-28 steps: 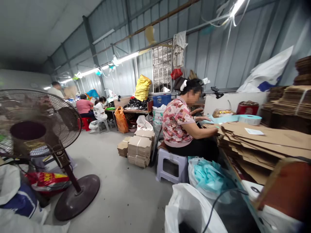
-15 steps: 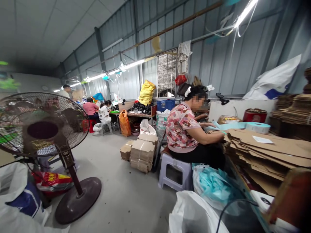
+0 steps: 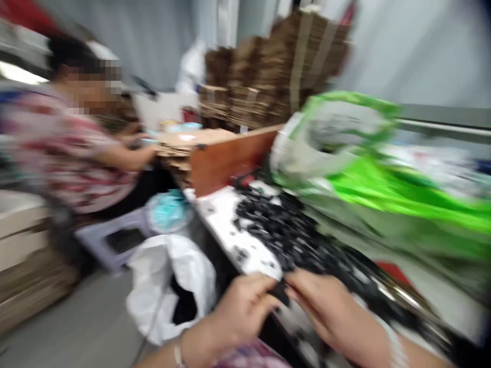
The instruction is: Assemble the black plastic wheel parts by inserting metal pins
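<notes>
My left hand (image 3: 247, 306) and my right hand (image 3: 326, 306) meet at the front edge of a white-topped table (image 3: 220, 207). Fingers of both hands are pinched around a small black piece (image 3: 282, 292), blurred by motion, so its exact kind does not show. Just beyond my hands lies a heap of similar small black pieces (image 3: 280, 225), spread along the tabletop. A few loose ones lie on the white surface beside the heap.
A green and white sack (image 3: 356, 179) lies behind the heap. An orange-brown board (image 3: 230, 163) divides off stacked cardboard (image 3: 261, 82). An open white sack (image 3: 149, 286) stands on the floor at left. A co-worker (image 3: 72, 148) sits near a lavender stool (image 3: 115, 235).
My view has swung right and down, from the fan and the room to the table. Both my hands, out of sight before, are now in view with the small black piece.
</notes>
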`<move>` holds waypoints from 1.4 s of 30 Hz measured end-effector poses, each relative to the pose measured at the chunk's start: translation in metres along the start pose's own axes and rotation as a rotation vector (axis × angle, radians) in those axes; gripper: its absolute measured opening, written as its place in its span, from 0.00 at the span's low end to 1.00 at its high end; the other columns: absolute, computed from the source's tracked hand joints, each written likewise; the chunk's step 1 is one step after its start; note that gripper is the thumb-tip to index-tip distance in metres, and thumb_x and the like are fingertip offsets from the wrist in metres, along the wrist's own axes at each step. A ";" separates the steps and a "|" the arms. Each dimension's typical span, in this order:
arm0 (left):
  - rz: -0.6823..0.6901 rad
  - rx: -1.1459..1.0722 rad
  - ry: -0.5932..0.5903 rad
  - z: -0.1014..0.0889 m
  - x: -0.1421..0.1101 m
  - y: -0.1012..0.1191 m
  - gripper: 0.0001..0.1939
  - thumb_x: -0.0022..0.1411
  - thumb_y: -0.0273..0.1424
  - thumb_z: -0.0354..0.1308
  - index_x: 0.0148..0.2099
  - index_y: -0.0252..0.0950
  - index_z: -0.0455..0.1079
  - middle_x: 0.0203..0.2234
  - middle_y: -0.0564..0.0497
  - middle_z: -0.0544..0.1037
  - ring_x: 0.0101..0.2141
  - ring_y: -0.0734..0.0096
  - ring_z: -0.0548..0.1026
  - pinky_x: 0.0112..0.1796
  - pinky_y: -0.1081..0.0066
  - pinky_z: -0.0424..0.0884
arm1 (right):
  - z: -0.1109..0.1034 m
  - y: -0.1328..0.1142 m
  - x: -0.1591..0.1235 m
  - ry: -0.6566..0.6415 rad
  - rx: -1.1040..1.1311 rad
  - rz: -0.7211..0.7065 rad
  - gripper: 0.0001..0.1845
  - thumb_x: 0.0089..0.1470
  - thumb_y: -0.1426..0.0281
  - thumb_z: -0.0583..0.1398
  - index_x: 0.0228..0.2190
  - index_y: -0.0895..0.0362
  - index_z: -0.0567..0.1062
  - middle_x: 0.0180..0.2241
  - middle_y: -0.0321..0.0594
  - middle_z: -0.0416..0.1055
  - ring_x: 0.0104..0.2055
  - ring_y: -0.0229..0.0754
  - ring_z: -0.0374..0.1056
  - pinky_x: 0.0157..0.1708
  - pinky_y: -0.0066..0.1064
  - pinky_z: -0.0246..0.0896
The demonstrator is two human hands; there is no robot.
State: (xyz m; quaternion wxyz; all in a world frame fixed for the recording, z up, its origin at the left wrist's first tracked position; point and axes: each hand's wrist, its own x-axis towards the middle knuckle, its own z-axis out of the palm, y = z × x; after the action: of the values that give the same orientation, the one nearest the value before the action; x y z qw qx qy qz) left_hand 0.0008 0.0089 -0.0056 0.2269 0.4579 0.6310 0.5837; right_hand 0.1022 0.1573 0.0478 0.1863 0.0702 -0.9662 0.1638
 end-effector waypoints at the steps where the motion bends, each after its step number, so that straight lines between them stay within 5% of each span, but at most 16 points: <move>1: -0.006 -0.059 -0.062 0.001 0.006 -0.005 0.11 0.64 0.35 0.51 0.37 0.34 0.71 0.30 0.48 0.73 0.33 0.69 0.70 0.36 0.70 0.67 | -0.005 -0.001 -0.010 -0.077 -0.074 0.057 0.22 0.66 0.66 0.42 0.31 0.59 0.71 0.25 0.39 0.69 0.23 0.36 0.64 0.23 0.28 0.60; 6: -0.105 -0.216 -0.298 0.010 0.032 -0.022 0.11 0.63 0.34 0.52 0.44 0.34 0.70 0.24 0.53 0.71 0.26 0.73 0.69 0.31 0.74 0.66 | -0.024 0.007 -0.036 0.007 -0.201 0.226 0.23 0.64 0.57 0.44 0.45 0.63 0.67 0.34 0.46 0.72 0.32 0.41 0.68 0.30 0.30 0.61; 12: -0.174 -0.340 -0.547 0.031 0.030 -0.014 0.12 0.62 0.34 0.53 0.43 0.33 0.70 0.23 0.53 0.72 0.25 0.74 0.69 0.31 0.75 0.67 | -0.035 -0.013 -0.073 -0.015 -0.177 0.248 0.29 0.63 0.54 0.45 0.53 0.65 0.60 0.41 0.50 0.69 0.40 0.44 0.67 0.36 0.32 0.63; 20: -0.173 -0.221 -0.703 0.047 0.040 -0.011 0.12 0.62 0.35 0.52 0.41 0.33 0.70 0.22 0.54 0.71 0.25 0.75 0.69 0.29 0.76 0.67 | -0.032 -0.009 -0.092 -0.116 -0.170 0.241 0.28 0.64 0.55 0.44 0.53 0.65 0.60 0.38 0.46 0.70 0.35 0.41 0.66 0.30 0.30 0.62; 24: -0.154 -0.076 -0.762 0.050 0.041 -0.005 0.11 0.62 0.35 0.52 0.41 0.34 0.70 0.31 0.50 0.75 0.30 0.72 0.71 0.31 0.75 0.68 | -0.028 -0.007 -0.102 -0.133 -0.198 0.242 0.31 0.64 0.54 0.39 0.53 0.66 0.59 0.38 0.48 0.69 0.33 0.41 0.66 0.29 0.30 0.62; 27: -0.032 0.055 -0.751 0.055 0.043 -0.002 0.10 0.63 0.33 0.51 0.40 0.35 0.70 0.31 0.50 0.75 0.31 0.71 0.72 0.32 0.74 0.68 | -0.021 -0.004 -0.110 -0.073 -0.248 0.228 0.31 0.65 0.55 0.36 0.51 0.68 0.60 0.34 0.46 0.69 0.30 0.41 0.65 0.28 0.30 0.62; 34: 0.503 0.342 -0.508 0.071 0.043 -0.009 0.11 0.64 0.27 0.47 0.48 0.35 0.64 0.30 0.51 0.72 0.30 0.71 0.71 0.31 0.74 0.69 | -0.008 0.000 -0.121 0.096 -0.209 0.374 0.30 0.64 0.54 0.37 0.46 0.66 0.63 0.31 0.46 0.69 0.27 0.41 0.64 0.24 0.30 0.60; 42: 0.624 0.549 -0.507 0.078 0.044 0.007 0.11 0.66 0.29 0.46 0.48 0.32 0.62 0.32 0.48 0.72 0.32 0.67 0.71 0.33 0.69 0.70 | -0.009 -0.009 -0.133 0.272 0.264 0.478 0.23 0.65 0.61 0.45 0.55 0.63 0.57 0.41 0.49 0.64 0.40 0.42 0.63 0.40 0.34 0.64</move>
State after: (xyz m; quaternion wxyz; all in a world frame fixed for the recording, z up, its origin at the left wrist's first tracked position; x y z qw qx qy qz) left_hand 0.0464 0.0866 -0.0046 0.0585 0.7960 0.5190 0.3059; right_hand 0.2294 0.1616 0.0077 0.2592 -0.1582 -0.8919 0.3352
